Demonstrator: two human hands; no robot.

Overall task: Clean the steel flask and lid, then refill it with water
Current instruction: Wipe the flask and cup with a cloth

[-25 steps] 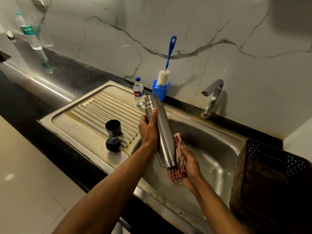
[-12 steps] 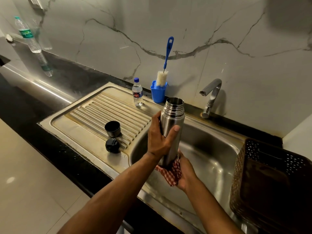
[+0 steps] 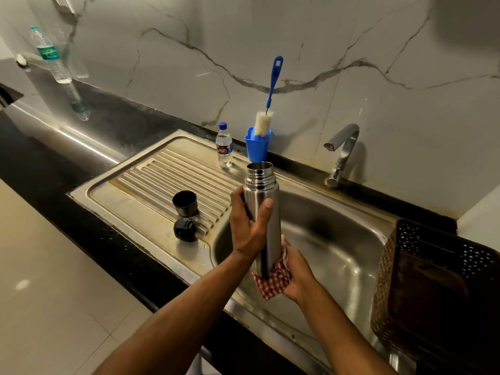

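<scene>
Steel caught the light along the flask (image 3: 266, 212), which stood nearly upright over the near left part of the sink basin (image 3: 338, 239), its open mouth up. A second before, it had been tipped with its mouth toward the far left and the cloth pressed along its side; half a second before, it was already upright, and since then it had barely shifted.

The left hand (image 3: 247, 226) gripped the flask around its middle, fingers wrapped behind the body and the thumb laid across the front. The right hand (image 3: 296, 269) cupped the red-checked cloth (image 3: 272, 282) around the flask's base, fingers curled under the fabric; how tightly they closed could not be told.

On the ribbed drainboard (image 3: 162, 180) to the left, the black cup lid (image 3: 185, 203) sat mouth up, with the black stopper (image 3: 184, 229) just near of it, both where they had been before. At the far edge stood a small water bottle (image 3: 224, 144) beside a blue holder (image 3: 257, 147) with a bottle brush (image 3: 270, 96) in it. The tap (image 3: 341, 151) rose at the far right, and a dark perforated basket (image 3: 438, 293) sat at the right.
</scene>
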